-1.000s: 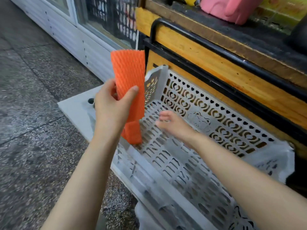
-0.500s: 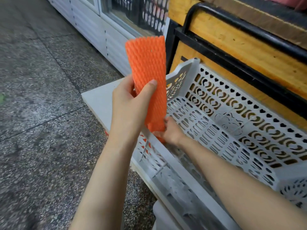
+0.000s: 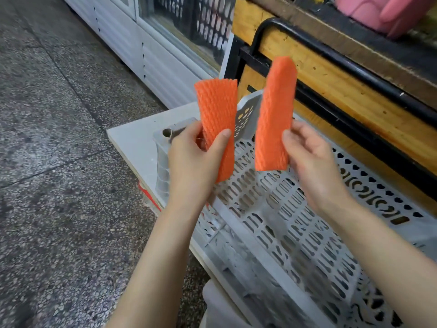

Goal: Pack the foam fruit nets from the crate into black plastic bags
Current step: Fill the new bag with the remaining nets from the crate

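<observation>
Both hands held orange nets upright in the air over the far corner of the white perforated crate (image 3: 283,223), whose floor showed bare. The left hand (image 3: 191,162) clasped the left foam net (image 3: 218,114) around its lower half, thumb across the front and fingers behind. This may have been more than one sleeve pressed flat together, but the view did not settle it. The right hand (image 3: 314,169) pinched the right foam net (image 3: 275,114) at its lower right edge.

Each net's long axis ran near vertical. The tops leaned slightly apart, and the right one rose higher. The nets looked feather-light, soft and springy, so they would likely crush rather than break and grip well on their ribbed mesh. A loose hold at mid-length or the lower end should do. No black bag was in view.
</observation>
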### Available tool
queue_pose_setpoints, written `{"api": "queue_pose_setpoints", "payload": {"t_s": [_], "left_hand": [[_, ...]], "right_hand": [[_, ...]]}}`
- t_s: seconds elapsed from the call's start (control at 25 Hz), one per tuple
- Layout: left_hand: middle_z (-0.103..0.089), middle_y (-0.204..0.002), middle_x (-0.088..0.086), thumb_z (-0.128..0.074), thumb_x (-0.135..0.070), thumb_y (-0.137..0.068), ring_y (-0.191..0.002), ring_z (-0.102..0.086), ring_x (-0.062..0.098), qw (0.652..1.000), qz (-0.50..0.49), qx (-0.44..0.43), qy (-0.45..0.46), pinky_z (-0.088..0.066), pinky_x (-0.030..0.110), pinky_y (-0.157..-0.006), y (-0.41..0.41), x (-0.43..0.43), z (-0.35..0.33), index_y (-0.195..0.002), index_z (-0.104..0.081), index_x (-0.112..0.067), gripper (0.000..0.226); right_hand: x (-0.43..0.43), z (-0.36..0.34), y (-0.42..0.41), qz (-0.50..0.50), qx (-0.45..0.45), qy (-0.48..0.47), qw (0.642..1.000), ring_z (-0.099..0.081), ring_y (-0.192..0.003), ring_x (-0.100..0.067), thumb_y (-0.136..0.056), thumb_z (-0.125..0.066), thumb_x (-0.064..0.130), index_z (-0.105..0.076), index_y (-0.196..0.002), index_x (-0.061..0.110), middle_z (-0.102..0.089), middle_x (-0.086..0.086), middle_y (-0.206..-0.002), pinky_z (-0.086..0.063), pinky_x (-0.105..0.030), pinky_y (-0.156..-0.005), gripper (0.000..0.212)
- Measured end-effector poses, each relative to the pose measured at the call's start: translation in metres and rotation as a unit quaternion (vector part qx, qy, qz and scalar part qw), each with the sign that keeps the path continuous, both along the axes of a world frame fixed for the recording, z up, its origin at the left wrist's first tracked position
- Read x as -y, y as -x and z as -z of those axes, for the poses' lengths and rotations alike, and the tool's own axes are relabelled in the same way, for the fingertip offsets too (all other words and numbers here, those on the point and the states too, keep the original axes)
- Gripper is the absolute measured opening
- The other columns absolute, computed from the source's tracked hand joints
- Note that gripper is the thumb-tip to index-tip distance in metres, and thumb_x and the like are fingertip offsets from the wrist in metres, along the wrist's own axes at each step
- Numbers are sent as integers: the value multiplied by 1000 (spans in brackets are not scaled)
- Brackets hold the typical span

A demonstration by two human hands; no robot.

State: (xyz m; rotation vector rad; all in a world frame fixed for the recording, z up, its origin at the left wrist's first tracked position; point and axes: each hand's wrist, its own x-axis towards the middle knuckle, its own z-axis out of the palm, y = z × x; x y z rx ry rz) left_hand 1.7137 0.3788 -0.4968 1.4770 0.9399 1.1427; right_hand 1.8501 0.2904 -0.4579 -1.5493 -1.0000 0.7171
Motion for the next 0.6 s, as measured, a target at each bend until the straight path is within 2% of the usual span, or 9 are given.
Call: {"api": "queue_pose_setpoints", "payload": {"t_s": [0.04, 0.12, 0.2, 0.28, 0.4, 0.44, 0.52, 0.6], "left_hand": [[-53, -59, -12, -62, -24, -89, -55, -43, -4, 1000, 13, -1, 2, -37, 22, -56, -3, 5, -4, -75, -59, -20, 15], [-55, -63, -13, -48, -29, -97, -58, -45, -5, 998, 48, 17, 27, -37, 23, -60, -7, 15, -10, -76, -60, -22, 26], [-63, -76, -7, -40, -45, -96, -70, -57, 2, 994, 83, 29, 61, -45, 27, -70, -9, 20, -11, -76, -62, -22, 38], [-68, -91, 4, -49, -55, -82, -88, -65, 18, 994, 80, 29, 61, -52, 42, -81, -8, 20, -8, -87, -65, -22, 37], [-68, -89, 5, -61, -38, -74, -88, -65, 24, 999, 14, 20, 36, -52, 48, -80, 2, 12, -7, -93, -64, -19, 27], [-67, -86, 3, -63, -33, -75, -84, -65, 22, 999, 2, 22, 31, -53, 48, -77, 7, 9, -8, -93, -64, -16, 24], [-67, -82, 1, -64, -31, -76, -78, -63, 18, 999, -18, 21, 28, -53, 46, -74, 16, 3, -8, -94, -63, -13, 25], [-66, -80, -2, -62, -34, -73, -73, -61, 14, 999, -39, 19, 29, -54, 43, -74, 24, -5, -6, -95, -64, -14, 30]], "right_hand": [[0, -5, 6, -20, 35, 11, 999, -65, -94, -8, -95, -47, 20, -57, -109, 23, -65, 0, -106, -54, -19, -77, 17], [-3, -4, 15, -28, 119, 43, 992, -64, -89, -5, -94, -51, 19, -58, -109, 22, -64, 2, -103, -53, -15, -71, 17], [-9, -1, 21, -14, 156, 52, 986, -65, -88, -10, -93, -54, 19, -59, -112, 19, -64, 2, -102, -56, -20, -72, 20], [-14, 2, 23, -14, 154, 42, 987, -65, -89, -13, -93, -54, 20, -60, -114, 18, -66, 0, -101, -56, -22, -73, 22], [-23, 15, 21, -24, 107, 31, 994, -64, -82, -9, -98, -44, 20, -60, -107, 20, -66, 0, -96, -52, -16, -67, 18], [-28, 25, 19, -20, 108, 52, 993, -62, -82, -11, -99, -42, 20, -59, -108, 20, -65, -1, -96, -52, -16, -66, 19], [-36, 51, 10, -42, 147, 159, 975, -59, -86, -10, -97, -46, 22, -57, -117, 17, -62, 3, -102, -49, -14, -65, 24], [-40, 74, 8, -123, 168, 297, 932, -54, -94, -6, -95, -51, 26, -49, -129, 13, -58, 4, -116, -42, -11, -68, 37]]}}
